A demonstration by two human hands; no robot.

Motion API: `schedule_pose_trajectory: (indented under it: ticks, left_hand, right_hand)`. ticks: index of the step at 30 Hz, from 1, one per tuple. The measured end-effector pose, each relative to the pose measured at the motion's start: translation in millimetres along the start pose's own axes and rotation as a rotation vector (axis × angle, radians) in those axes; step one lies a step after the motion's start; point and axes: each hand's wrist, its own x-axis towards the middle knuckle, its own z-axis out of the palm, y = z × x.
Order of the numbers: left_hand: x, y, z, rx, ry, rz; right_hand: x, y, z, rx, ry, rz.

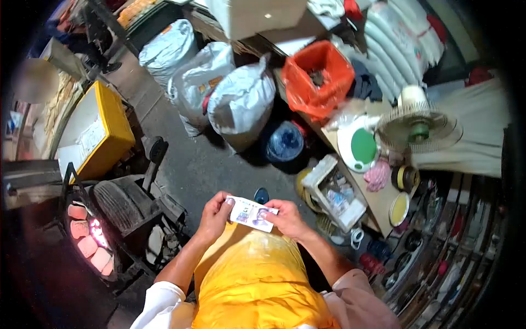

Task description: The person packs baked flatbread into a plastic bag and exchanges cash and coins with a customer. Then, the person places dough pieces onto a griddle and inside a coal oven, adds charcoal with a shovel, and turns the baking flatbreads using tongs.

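Note:
A pale banknote (250, 214) with a purplish portrait and printed figures is stretched between my two hands, in front of my yellow apron (257, 274). At its left end, my left hand (217, 213) pinches it with the thumb on top. The other end is gripped by my right hand (286, 219), thumb lying over the printed face. Fingers beneath the note are mostly hidden. Just beyond it, a small blue round object (262, 195) is on the floor; I cannot make out what it is.
Glowing coals (98, 233) burn in a brazier at left, near a yellow cooler box (109, 120). Ahead stand several white sacks (241, 104), a blue water jug (284, 141) and a red-lined bin (318, 82). To the right are a table fan (419, 129) and a white crate (334, 192).

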Motion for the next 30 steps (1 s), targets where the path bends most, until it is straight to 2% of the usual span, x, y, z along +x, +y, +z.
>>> schedule_pose_trajectory:
  ticks: [3, 5, 6, 8, 9, 10, 13, 15, 16, 19, 22, 24, 26, 28, 30]
  left_hand:
    - [14.8, -8.5, 34.3, -0.031, -0.046, -0.089]
    - [20.3, -11.0, 56.3, -0.247, -0.01, -0.317]
    - [24.3, -19.0, 64.1, -0.224, -0.056, -0.342]
    - [27.0, -40.3, 77.6, 0.113, -0.061, -0.248]
    - [27.1, -50.3, 85.8, 0.202, -0.11, -0.106]
    - [28.7, -58.6, 91.9, 0.238, -0.112, -0.106]
    - [28.1, -69.9, 102.9, 0.209, -0.157, -0.085]
    - [24.4, -69.8, 115.9, 0.045, -0.235, -0.306]
    - [23.2, -63.7, 128.1, 0.043, -0.234, -0.302]
    - [22.7, -64.7, 157.2, 0.065, -0.463, -0.307]
    - [37.5, -109.3, 192.5, -0.103, -0.352, -0.389]
    - [43.4, -144.4, 229.0, -0.182, -0.297, -0.41]
    - [49.5, -176.5, 266.7, -0.403, -0.039, -0.39]
    - [47.2, -209.2, 289.1, -0.37, 0.056, -0.421]
    - [36.0, -246.5, 297.8, -0.127, 0.087, -0.418]
  right_hand:
    - [-22.2, 8.9, -16.4, 0.105, 0.153, 0.069]
    - [-40.8, 17.4, -17.7, 0.272, 0.343, 0.073]
    - [-49.6, 28.6, -18.9, 0.295, 0.395, 0.07]
    - [-66.8, 48.0, -13.7, 0.203, 0.521, -0.046]
    - [-80.6, 51.7, -11.0, 0.324, 0.552, -0.016]
    - [-92.7, 57.7, -14.0, 0.33, 0.578, 0.006]
    - [-109.8, 67.7, -26.8, 0.414, 0.618, -0.045]
    - [-119.5, 69.2, -44.2, 0.42, 0.65, -0.028]
    - [-123.8, 70.0, -55.6, 0.422, 0.676, -0.008]
    - [-140.3, 78.9, -97.1, 0.458, 0.664, 0.058]
    - [-150.2, 99.3, -151.8, 0.482, 0.61, 0.098]
    - [-155.8, 124.1, -193.6, 0.487, 0.652, 0.089]
    - [-159.0, 147.6, -252.5, 0.529, 0.731, 0.112]
    - [-158.2, 178.6, -314.5, 0.548, 0.823, 0.08]
    - [-150.1, 210.3, -366.4, 0.448, 0.911, 0.045]
